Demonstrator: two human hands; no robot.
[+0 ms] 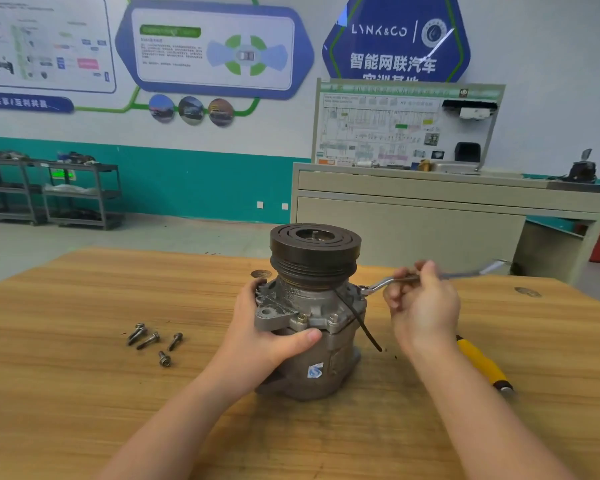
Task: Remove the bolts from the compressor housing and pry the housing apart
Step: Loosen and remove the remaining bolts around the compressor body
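Observation:
A grey compressor stands upright on the wooden table, its dark pulley on top. My left hand grips the housing from the left, thumb across its front. A bolt head shows on the front flange. My right hand holds the shaft of a silver ring wrench, whose ring end sits on a bolt at the housing's right flange. A black wire hangs down the right side. Several loose bolts lie on the table to the left.
A yellow-handled tool lies on the table behind my right forearm. A beige training bench with a wiring board stands behind the table. Metal shelves stand against the teal wall at the far left.

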